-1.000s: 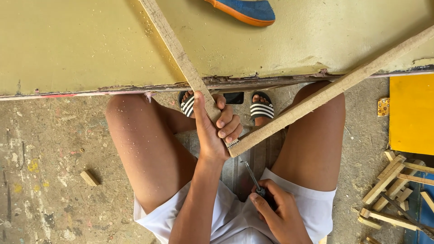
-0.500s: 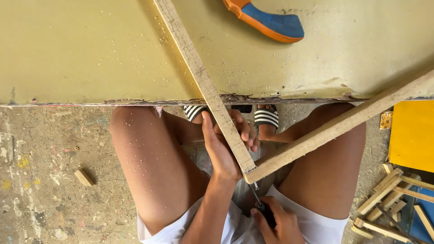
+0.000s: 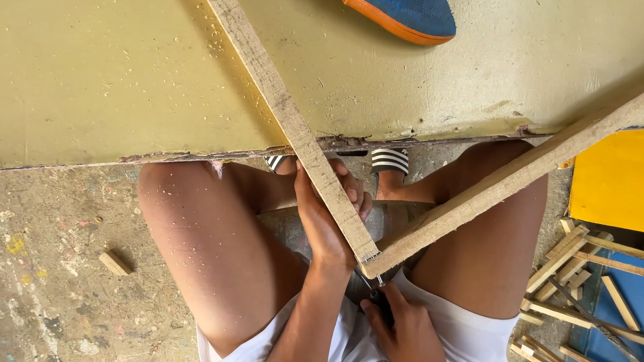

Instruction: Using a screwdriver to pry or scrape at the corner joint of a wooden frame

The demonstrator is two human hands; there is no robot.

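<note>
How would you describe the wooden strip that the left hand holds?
From the big olive board, follow the pale rough strip slanting down to the lap, gripped by the left hand. It meets a second strip in a corner; that one goes right.

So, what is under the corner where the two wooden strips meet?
The right hand holds a dark tool just below the corner. The left hand grips one strip. The tool's tip is hidden.

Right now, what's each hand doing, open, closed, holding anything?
Left hand: closed around the wooden slat.
Right hand: closed on a small dark tool at the frame corner; tool's kind unclear.
</note>
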